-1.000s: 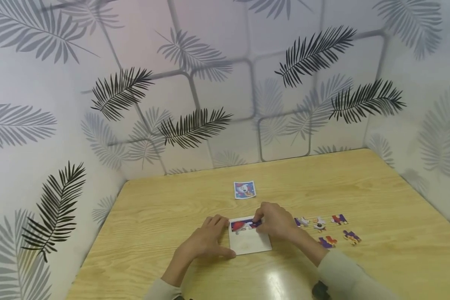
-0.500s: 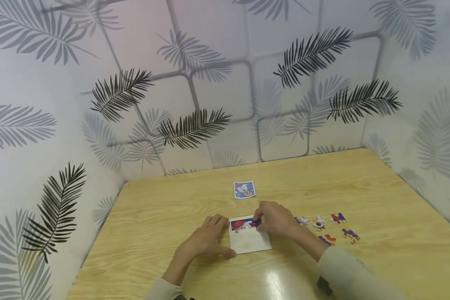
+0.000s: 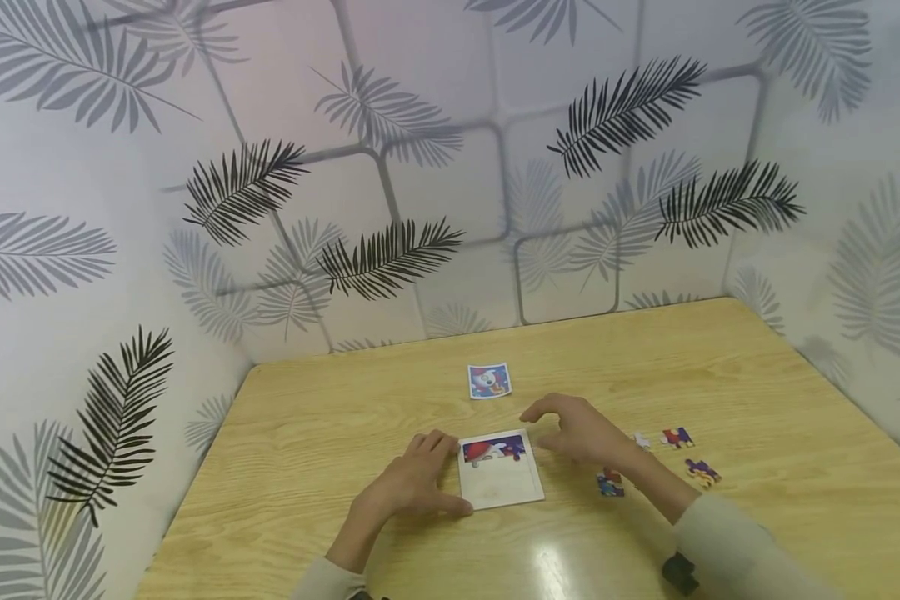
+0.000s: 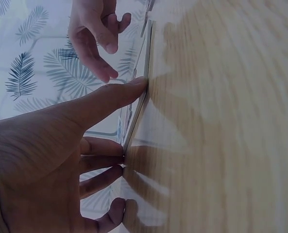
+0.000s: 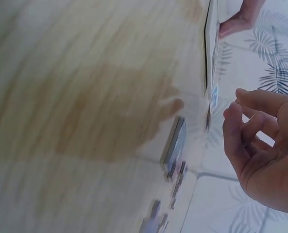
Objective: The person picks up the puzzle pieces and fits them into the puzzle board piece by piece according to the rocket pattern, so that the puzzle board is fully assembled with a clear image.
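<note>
A white square puzzle board lies flat on the table, with a row of joined jigsaw pieces, red, white and purple, along its far edge. My left hand rests at the board's left side. Its thumb touches the near left corner and its fingertips meet the left edge, as the left wrist view shows along the board's rim. Off the board's right edge my right hand hovers with loosely bent fingers. Nothing shows between its thumb and forefinger in the right wrist view.
Loose jigsaw pieces lie to the right: one just below the right hand, a red and purple one, and another nearer. The right arm partly covers others. Behind the board sits a small picture card. A patterned wall backs the table.
My right hand has let go at the board's far right corner, uncovering a purple piece there, and moved right over the loose pieces. The left hand has stayed in place.
</note>
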A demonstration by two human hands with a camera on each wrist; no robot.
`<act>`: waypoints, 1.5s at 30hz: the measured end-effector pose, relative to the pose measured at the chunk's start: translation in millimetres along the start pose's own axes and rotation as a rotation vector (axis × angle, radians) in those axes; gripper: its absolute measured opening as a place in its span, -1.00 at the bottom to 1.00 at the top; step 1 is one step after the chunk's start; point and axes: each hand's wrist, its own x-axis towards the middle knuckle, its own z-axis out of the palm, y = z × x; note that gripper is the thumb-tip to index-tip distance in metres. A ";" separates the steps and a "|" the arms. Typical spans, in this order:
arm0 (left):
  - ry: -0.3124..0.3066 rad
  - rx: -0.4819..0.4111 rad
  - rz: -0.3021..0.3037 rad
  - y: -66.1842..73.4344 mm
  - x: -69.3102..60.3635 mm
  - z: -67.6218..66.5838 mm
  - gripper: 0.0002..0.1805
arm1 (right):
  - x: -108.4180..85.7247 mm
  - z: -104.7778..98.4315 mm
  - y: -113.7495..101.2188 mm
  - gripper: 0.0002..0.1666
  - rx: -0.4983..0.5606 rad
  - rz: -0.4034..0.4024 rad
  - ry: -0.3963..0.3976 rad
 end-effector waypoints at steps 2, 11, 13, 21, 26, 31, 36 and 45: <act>0.001 0.003 0.001 0.5 0.0 0.0 -0.02 | -3.0 -4.7 3.3 -0.59 0.041 0.014 -0.010; 0.007 0.003 0.011 1.3 -0.5 -0.2 -0.01 | -13.4 -14.4 10.5 -0.58 0.067 0.043 -0.003; 0.006 0.002 0.012 1.5 -0.5 -0.3 -0.02 | -15.2 -15.7 12.0 -0.59 0.070 0.046 -0.002; 0.008 -0.004 0.016 3.2 -2.5 0.9 -0.02 | -24.5 -23.8 22.5 -0.54 0.096 0.074 -0.018; 0.011 0.001 0.015 3.8 -3.4 0.5 -0.02 | -30.6 -32.5 27.4 -0.53 0.113 0.068 -0.041; 0.013 0.003 0.015 3.6 -2.6 0.4 -0.02 | -36.2 -38.8 33.1 -0.50 0.143 0.074 -0.062; 0.012 0.000 0.011 3.5 -2.4 0.1 -0.01 | -40.4 -44.0 37.4 -0.48 0.098 0.077 -0.039; 0.010 -0.008 0.007 4.3 -3.1 -0.3 -0.01 | -46.5 -54.0 43.5 -0.52 0.074 0.073 -0.033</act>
